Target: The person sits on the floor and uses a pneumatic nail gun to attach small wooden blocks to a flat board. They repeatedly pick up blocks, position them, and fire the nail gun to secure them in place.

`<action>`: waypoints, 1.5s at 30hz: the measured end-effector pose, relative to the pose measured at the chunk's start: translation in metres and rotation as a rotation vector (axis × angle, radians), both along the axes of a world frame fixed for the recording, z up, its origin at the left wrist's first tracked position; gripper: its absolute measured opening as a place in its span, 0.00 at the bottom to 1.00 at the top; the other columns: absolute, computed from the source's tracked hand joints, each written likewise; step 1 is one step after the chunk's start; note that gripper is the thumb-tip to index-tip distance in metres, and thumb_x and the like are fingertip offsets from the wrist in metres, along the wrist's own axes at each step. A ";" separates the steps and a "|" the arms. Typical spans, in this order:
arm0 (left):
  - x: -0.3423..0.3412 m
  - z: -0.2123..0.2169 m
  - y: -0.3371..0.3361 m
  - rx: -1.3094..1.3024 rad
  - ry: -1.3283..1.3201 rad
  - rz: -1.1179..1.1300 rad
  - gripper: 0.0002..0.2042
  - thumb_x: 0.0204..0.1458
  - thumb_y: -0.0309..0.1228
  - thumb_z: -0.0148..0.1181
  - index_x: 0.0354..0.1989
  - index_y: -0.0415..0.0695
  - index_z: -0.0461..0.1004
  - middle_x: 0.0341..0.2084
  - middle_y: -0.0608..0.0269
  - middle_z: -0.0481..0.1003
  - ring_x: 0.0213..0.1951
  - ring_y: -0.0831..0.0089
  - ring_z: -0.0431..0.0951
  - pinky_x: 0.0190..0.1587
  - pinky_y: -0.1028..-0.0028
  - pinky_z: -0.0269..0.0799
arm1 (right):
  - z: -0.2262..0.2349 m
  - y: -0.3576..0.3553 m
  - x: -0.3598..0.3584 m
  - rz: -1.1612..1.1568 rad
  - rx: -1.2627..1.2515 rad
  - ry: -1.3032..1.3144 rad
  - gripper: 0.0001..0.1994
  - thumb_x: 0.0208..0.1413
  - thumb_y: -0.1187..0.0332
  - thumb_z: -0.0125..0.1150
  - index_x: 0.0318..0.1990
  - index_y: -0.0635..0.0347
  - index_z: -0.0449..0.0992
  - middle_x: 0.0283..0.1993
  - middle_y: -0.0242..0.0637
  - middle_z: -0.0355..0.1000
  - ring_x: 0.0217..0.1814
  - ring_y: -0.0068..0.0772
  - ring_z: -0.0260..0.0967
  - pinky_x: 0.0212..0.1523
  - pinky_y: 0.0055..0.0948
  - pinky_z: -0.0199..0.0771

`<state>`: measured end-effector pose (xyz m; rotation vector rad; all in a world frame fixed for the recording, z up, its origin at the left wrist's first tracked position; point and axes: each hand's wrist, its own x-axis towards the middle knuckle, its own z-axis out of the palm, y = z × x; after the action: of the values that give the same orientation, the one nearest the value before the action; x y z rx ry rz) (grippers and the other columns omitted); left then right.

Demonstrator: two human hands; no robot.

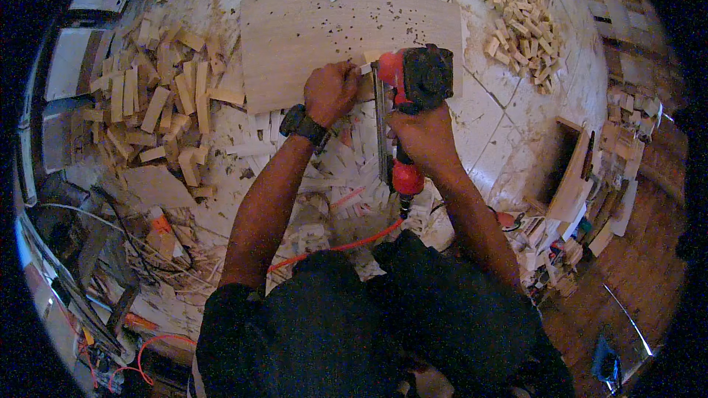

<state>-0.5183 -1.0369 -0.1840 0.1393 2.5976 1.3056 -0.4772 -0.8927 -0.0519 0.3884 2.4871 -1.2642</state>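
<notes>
My right hand [424, 136] is wrapped round the grip of a red and black air nailer [426, 77], its long magazine pointing back toward me. The nailer's nose rests close to a small pale wood piece [366, 68]. Fingers closed, my left hand [332, 92] pinches that piece near the front edge of a flat wooden board [276, 59]. A black watch [304, 127] is on my left wrist. Where the nose meets the wood is partly hidden by the tool. An orange-red air hose [361, 243] runs from near the tool's rear, past my legs.
Many small dark bits [380, 22] dot the board's far half. Cut wood blocks [158, 107] are heaped at the left, smaller blocks [527, 29] at the far right. Thin strips [346, 155] litter the floor before me. An open wooden box [564, 166] stands at the right.
</notes>
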 end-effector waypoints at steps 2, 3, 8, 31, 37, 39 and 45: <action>-0.001 -0.002 0.000 0.019 0.031 -0.004 0.16 0.51 0.41 0.49 0.34 0.43 0.79 0.25 0.46 0.76 0.28 0.48 0.77 0.34 0.56 0.73 | 0.000 0.000 -0.003 0.055 0.054 0.068 0.09 0.40 0.75 0.58 0.33 0.61 0.70 0.22 0.33 0.69 0.21 0.26 0.68 0.23 0.29 0.70; -0.001 -0.001 -0.001 0.032 0.050 -0.004 0.16 0.51 0.41 0.50 0.34 0.43 0.79 0.25 0.46 0.76 0.28 0.48 0.77 0.34 0.56 0.73 | 0.000 0.000 -0.002 0.062 0.051 0.081 0.10 0.40 0.74 0.57 0.34 0.61 0.70 0.23 0.35 0.70 0.23 0.31 0.68 0.25 0.31 0.70; -0.010 0.004 -0.003 -0.074 -0.111 -0.125 0.19 0.53 0.44 0.49 0.38 0.40 0.77 0.31 0.47 0.77 0.35 0.50 0.77 0.41 0.59 0.72 | 0.001 -0.001 0.005 -0.013 0.134 -0.028 0.11 0.42 0.70 0.55 0.36 0.60 0.72 0.29 0.47 0.73 0.32 0.55 0.70 0.36 0.42 0.71; 0.076 0.030 0.053 -0.285 0.310 -0.553 0.11 0.46 0.29 0.54 0.39 0.43 0.73 0.39 0.54 0.70 0.43 0.57 0.71 0.38 0.63 0.72 | 0.015 0.091 0.076 -0.777 -0.480 -0.006 0.17 0.42 0.80 0.58 0.44 0.64 0.73 0.25 0.34 0.69 0.19 0.25 0.68 0.21 0.26 0.72; 0.054 0.030 0.074 -0.508 0.253 -0.680 0.10 0.46 0.34 0.55 0.34 0.42 0.75 0.38 0.53 0.69 0.43 0.60 0.70 0.38 0.62 0.70 | 0.016 0.095 0.078 -0.742 -0.531 0.012 0.17 0.42 0.80 0.58 0.44 0.64 0.72 0.25 0.34 0.69 0.20 0.25 0.67 0.22 0.27 0.72; 0.052 0.032 0.074 -0.635 0.120 -0.722 0.12 0.47 0.37 0.56 0.34 0.41 0.75 0.38 0.53 0.69 0.44 0.60 0.69 0.38 0.62 0.69 | 0.016 0.095 0.078 -0.753 -0.521 -0.001 0.17 0.42 0.80 0.58 0.44 0.64 0.72 0.25 0.34 0.69 0.20 0.26 0.68 0.21 0.27 0.72; 0.059 0.041 0.065 -0.522 0.136 -0.663 0.18 0.46 0.46 0.58 0.36 0.42 0.75 0.38 0.53 0.70 0.45 0.58 0.69 0.41 0.60 0.67 | 0.019 0.095 0.077 -0.775 -0.516 -0.003 0.17 0.43 0.80 0.58 0.44 0.64 0.73 0.26 0.35 0.70 0.20 0.26 0.68 0.20 0.27 0.73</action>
<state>-0.4598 -0.9717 -0.1429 0.9177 2.5469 0.3932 -0.4006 -0.7977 -0.0334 1.2696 1.9224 -2.0946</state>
